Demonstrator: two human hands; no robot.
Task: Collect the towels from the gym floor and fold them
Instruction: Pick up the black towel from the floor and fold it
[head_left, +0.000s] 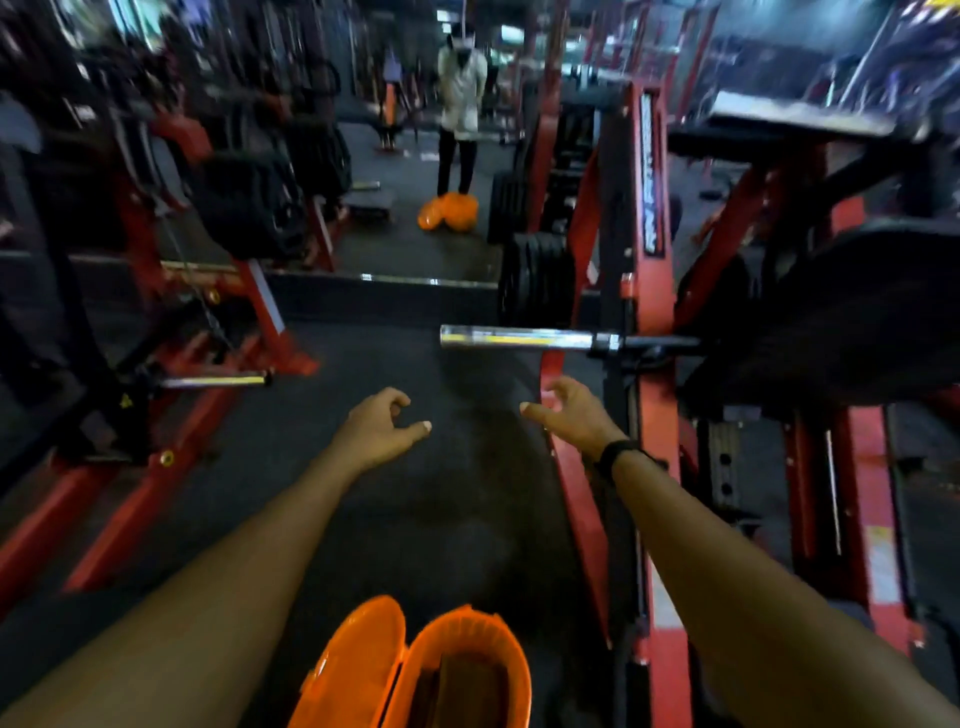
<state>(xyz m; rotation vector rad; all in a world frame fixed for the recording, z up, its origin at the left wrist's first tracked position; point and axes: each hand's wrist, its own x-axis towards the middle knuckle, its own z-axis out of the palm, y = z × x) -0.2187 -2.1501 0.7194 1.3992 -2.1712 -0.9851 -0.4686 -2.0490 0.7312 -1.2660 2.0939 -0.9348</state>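
Both my arms stretch forward over the dark gym floor (431, 483). My left hand (382, 423) holds nothing, its fingers loosely curled. My right hand (569, 410), a black band on its wrist, is also empty with fingers loosely curled, close to a red machine frame. An orange bucket (457, 670) stands right below me at the bottom edge, with something dark folded inside it. No towel shows plainly on the floor.
Red and black weight machines (649, 291) line both sides of the aisle. A chrome bar (519, 338) juts out at the right, with black plates behind it. Far ahead a mirror reflects a person (460, 104) and an orange bucket (449, 212).
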